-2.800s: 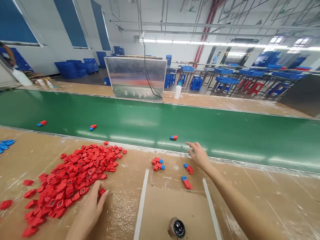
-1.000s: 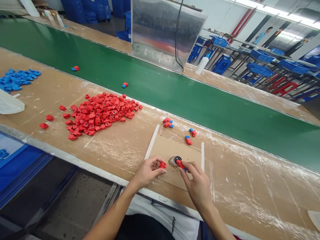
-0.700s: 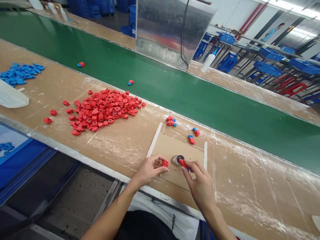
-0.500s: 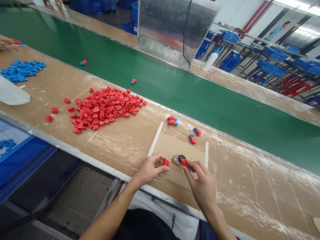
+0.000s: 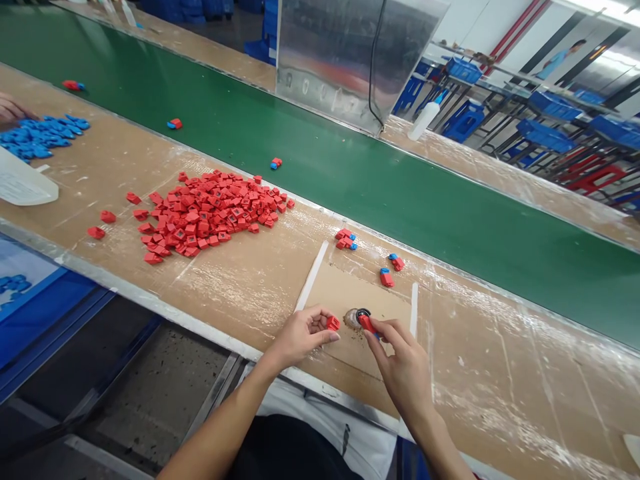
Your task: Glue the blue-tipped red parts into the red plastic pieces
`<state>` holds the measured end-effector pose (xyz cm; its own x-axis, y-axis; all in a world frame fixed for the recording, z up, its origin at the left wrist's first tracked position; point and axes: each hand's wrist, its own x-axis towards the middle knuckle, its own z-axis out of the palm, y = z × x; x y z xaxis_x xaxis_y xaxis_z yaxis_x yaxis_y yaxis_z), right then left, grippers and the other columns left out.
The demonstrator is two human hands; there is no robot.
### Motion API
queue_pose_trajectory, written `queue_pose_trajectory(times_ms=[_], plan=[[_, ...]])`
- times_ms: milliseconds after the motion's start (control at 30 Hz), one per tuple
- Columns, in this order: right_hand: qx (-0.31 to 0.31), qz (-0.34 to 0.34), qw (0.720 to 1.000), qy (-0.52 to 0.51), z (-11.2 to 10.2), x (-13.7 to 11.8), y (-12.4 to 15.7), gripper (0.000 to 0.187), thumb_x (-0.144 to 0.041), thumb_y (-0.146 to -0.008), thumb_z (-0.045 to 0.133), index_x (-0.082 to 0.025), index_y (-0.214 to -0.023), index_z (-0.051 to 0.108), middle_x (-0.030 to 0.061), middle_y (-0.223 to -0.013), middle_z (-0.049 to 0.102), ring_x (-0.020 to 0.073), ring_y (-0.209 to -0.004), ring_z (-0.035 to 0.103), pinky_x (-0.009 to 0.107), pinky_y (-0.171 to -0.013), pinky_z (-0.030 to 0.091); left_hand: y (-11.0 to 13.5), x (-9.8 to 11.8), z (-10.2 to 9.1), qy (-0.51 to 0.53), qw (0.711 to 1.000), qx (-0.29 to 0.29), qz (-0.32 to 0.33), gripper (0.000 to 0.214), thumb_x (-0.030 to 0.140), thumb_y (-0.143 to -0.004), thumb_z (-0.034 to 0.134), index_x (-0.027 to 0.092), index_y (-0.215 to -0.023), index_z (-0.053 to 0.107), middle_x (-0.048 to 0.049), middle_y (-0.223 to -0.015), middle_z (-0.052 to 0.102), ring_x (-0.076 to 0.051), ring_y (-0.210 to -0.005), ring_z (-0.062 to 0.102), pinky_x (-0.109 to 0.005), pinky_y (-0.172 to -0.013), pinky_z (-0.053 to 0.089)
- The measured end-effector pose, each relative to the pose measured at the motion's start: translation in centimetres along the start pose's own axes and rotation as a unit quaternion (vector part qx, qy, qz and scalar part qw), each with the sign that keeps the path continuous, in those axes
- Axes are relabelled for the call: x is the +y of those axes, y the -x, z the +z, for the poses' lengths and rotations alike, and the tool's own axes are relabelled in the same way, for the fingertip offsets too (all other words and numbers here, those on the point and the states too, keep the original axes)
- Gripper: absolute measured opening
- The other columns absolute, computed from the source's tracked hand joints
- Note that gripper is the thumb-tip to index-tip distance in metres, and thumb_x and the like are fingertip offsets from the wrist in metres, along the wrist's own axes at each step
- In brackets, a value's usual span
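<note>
Between the thumb and fingers of my left hand [image 5: 303,335] is a small red plastic block [image 5: 333,323], held over the cardboard sheet [image 5: 345,283]. My right hand [image 5: 403,357] pinches a red-and-blue plastic piece [image 5: 367,324] against a small round black-rimmed fixture [image 5: 361,313] on the sheet; fingers cover most of its blue part. Beyond my hands lie several joined red-and-blue pieces [image 5: 387,277]. To the left spreads a large pile of red blocks [image 5: 210,210], with a few loose ones beside it.
A green conveyor belt [image 5: 450,207] runs behind the bench, carrying a few red-and-blue pieces [image 5: 276,163]. At far left, another person's hand [image 5: 15,109] is by a pile of blue parts [image 5: 45,135], near a white container [image 5: 25,179]. A white bottle [image 5: 424,120] stands across the belt.
The pieces on the belt have shifted slightly right, and another red-and-blue piece now lies there at the far left, where the other person's hand held one. My hands have barely moved.
</note>
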<state>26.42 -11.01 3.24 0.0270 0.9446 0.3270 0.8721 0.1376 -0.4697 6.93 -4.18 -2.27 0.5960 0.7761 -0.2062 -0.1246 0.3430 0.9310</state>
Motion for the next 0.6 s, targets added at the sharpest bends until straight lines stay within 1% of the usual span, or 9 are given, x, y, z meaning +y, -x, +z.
queue_pose_trajectory(times_ms=[300, 600], plan=[[0.003, -0.002, 1.0, 0.018, 0.04, -0.13, -0.21, 0.021, -0.033, -0.1, 0.051, -0.018, -0.105, 0.065, 0.0011, -0.091, 0.06, 0.0119, -0.073, 0.057, 0.024, -0.066, 0.043, 0.0, 0.14, -0.06, -0.001, 1.0, -0.004, -0.009, 0.034, 0.034, -0.077, 0.075, 0.013, -0.098, 0.059, 0.001, -0.079, 0.055, -0.007, -0.067, 0.05, -0.019, -0.064, 0.041], [0.004, -0.012, 1.0, 0.028, 0.11, -0.39, -0.31, 0.021, -0.033, -0.101, 0.05, -0.017, -0.103, 0.065, 0.0025, -0.089, 0.06, 0.0122, -0.071, 0.057, 0.024, -0.064, 0.043, 0.02, -0.15, 0.05, 0.007, 1.0, 0.0, -0.005, 0.035, 0.035, -0.076, 0.076, 0.013, -0.098, 0.059, -0.0003, -0.08, 0.056, -0.009, -0.069, 0.051, -0.02, -0.065, 0.042]])
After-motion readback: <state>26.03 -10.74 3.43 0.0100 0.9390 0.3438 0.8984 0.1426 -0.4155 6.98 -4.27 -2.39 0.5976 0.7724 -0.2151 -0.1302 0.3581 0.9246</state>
